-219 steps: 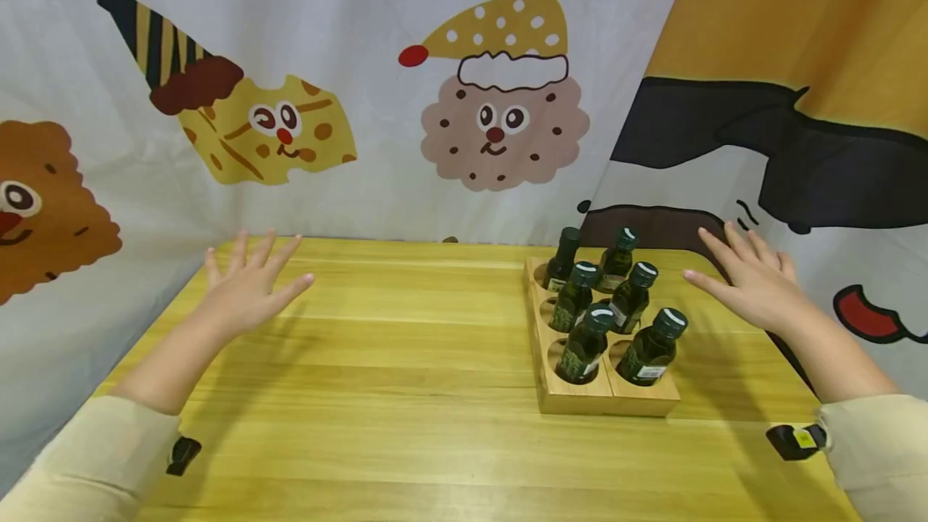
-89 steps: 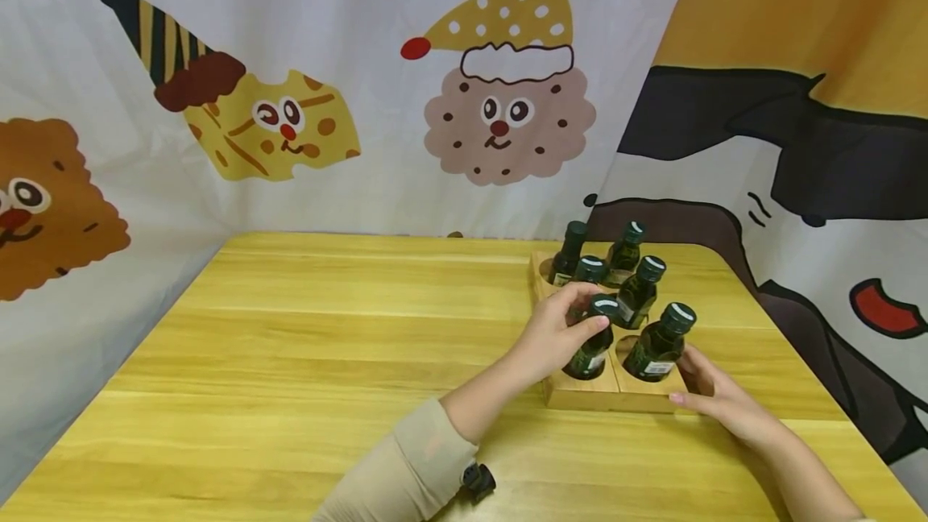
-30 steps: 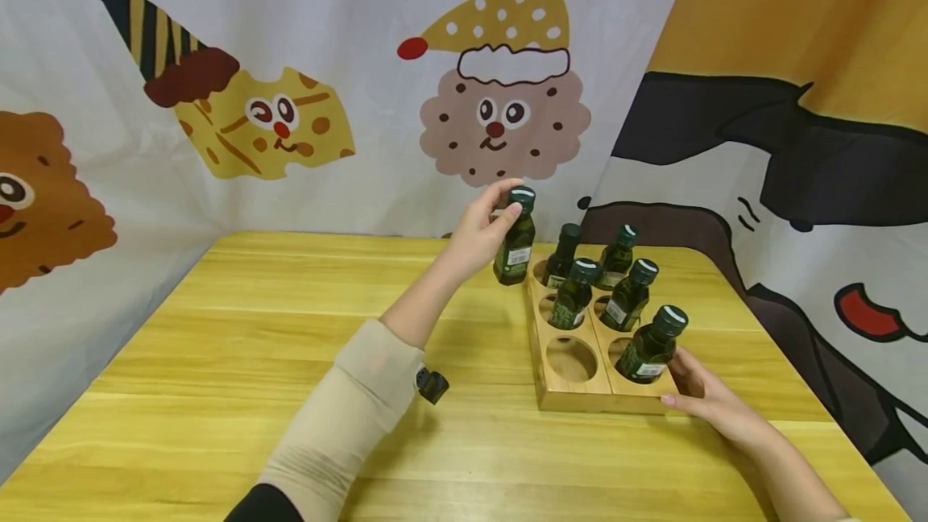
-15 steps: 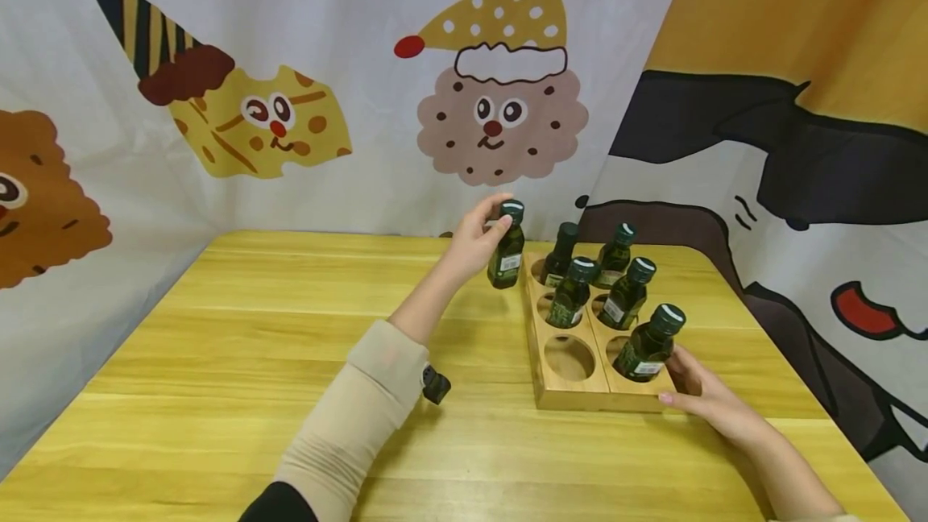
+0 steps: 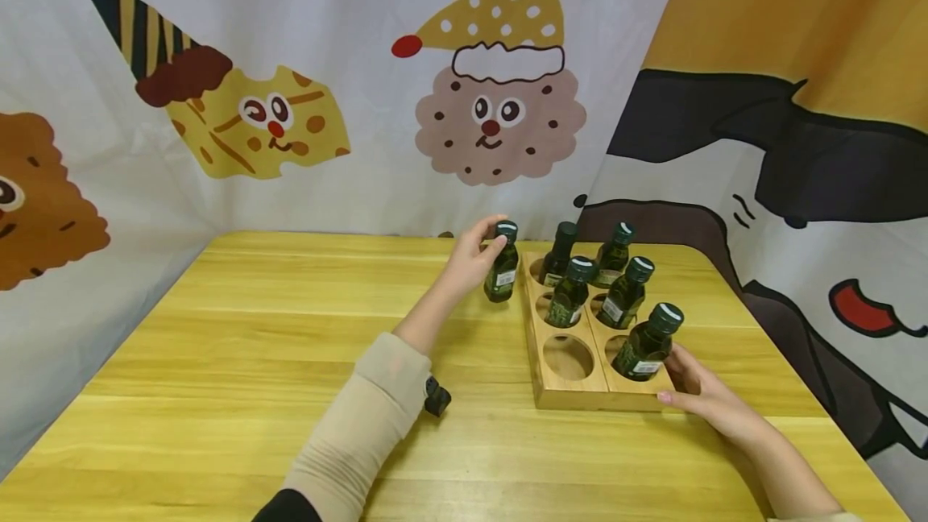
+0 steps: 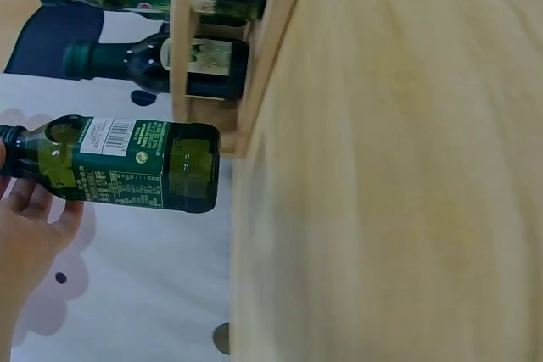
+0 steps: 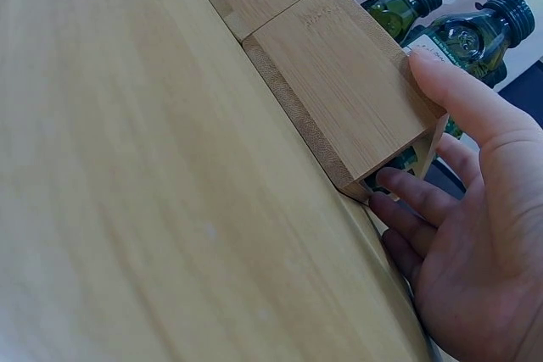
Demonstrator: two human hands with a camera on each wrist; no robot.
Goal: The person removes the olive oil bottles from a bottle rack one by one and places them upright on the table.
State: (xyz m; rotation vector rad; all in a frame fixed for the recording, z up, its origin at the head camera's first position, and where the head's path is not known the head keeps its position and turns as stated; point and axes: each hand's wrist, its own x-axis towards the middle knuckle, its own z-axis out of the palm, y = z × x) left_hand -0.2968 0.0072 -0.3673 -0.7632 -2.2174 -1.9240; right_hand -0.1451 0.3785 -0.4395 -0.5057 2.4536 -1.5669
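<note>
My left hand [image 5: 467,260] pinches the cap end of a small dark green glass bottle [image 5: 502,274] with a white barcode label. The bottle hangs nearly upright just left of the wooden bottle rack [image 5: 573,401]. In the left wrist view, a small gap separates the base of this bottle [image 6: 148,163] from the tabletop. My right hand [image 5: 714,401] holds the rack's near right corner; the right wrist view has the thumb on the front block [image 7: 339,82] and the fingers at its side. Several similar bottles [image 5: 645,349] stand in the rack, and its near left hole [image 5: 569,357] is empty.
The rack stands on the right part of a yellow wooden table [image 5: 290,361]. Behind the table and along its sides hangs a cartoon-printed curtain [image 5: 377,103]. A small black device [image 5: 437,397] is fixed at my left sleeve cuff.
Both hands, first spread apart, went to the rack. My left hand lifted the near left bottle out, carried it up and left, and has since lowered it. My right hand stays at the corner.
</note>
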